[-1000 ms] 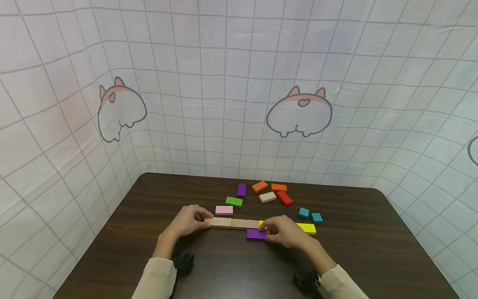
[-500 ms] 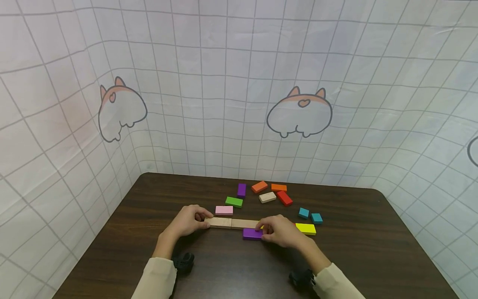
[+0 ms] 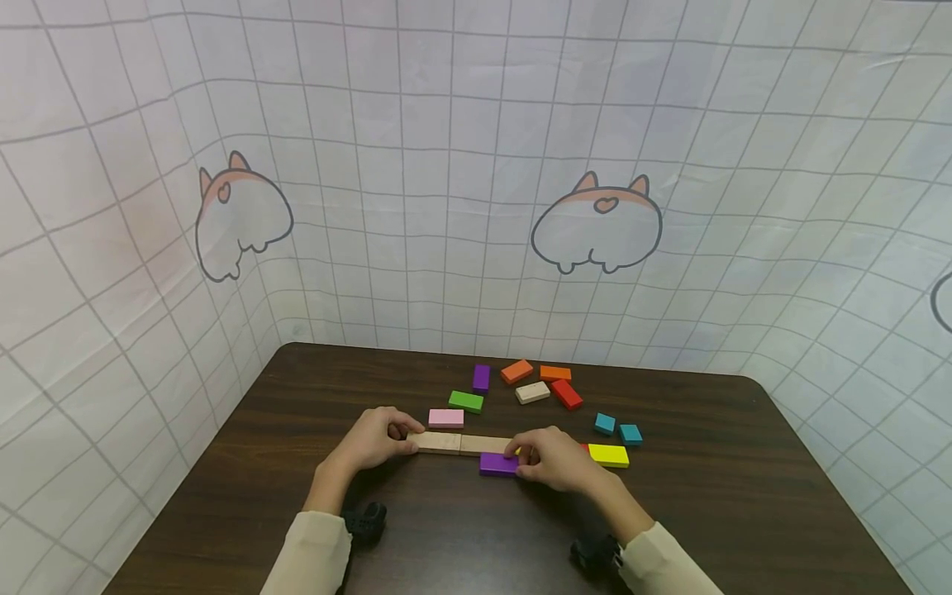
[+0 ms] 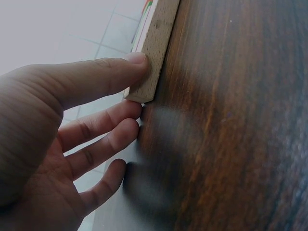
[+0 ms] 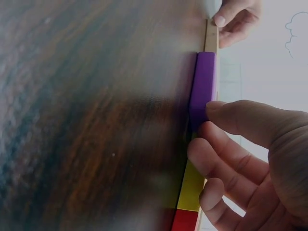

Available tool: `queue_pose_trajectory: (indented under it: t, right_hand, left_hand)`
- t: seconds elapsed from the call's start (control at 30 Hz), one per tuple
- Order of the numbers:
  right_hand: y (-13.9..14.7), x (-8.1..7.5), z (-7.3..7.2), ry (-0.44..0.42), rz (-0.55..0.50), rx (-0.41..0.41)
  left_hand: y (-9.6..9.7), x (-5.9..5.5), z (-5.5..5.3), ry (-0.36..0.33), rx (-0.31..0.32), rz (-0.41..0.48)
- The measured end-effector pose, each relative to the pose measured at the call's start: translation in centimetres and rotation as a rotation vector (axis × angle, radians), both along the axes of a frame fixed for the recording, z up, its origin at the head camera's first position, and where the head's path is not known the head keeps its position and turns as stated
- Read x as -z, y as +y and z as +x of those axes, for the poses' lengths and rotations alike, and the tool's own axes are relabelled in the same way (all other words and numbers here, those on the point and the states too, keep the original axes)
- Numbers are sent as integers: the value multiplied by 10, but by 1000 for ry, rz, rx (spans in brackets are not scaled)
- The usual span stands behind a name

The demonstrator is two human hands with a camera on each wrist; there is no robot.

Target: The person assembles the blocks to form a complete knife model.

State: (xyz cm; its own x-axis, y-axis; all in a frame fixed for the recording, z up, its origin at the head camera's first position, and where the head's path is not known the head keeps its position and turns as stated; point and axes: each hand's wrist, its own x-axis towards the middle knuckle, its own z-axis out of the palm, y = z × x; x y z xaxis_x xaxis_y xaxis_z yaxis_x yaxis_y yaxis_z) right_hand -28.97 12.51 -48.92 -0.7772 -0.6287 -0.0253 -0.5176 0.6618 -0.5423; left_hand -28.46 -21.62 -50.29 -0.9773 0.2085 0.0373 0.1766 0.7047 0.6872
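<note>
In the head view a row of flat blocks runs across the table (image 3: 439,529). My left hand (image 3: 374,438) pinches the plain wooden block (image 3: 439,444) at the row's left end; its thumb (image 4: 130,67) lies on the near side, and the index finger is hidden behind. A second wooden block (image 3: 487,446) continues the row. My right hand (image 3: 556,459) grips the right end of a purple block (image 3: 497,464), which lies in front of the row. Right of it, the right wrist view shows a yellow block (image 5: 191,185) and a red block (image 5: 185,220).
Another yellow block (image 3: 608,455) ends the row on the right. Behind lie a pink block (image 3: 446,419), a green block (image 3: 466,402), another purple block (image 3: 481,378), a cream block (image 3: 532,392), a red block (image 3: 567,394), two orange blocks (image 3: 516,371) and two small blue blocks (image 3: 606,424).
My right hand has slid the purple block a little to the left along the row, uncovering part of the red block. The left hand has stayed on the wooden block.
</note>
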Motion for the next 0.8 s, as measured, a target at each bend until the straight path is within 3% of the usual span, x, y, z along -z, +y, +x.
queue_pose_trajectory:
  t: [0.8]
  right_hand:
    - [-3,-3,-1,-16,4,5]
  left_hand:
    - [1,1,-1,-5,-12,-3]
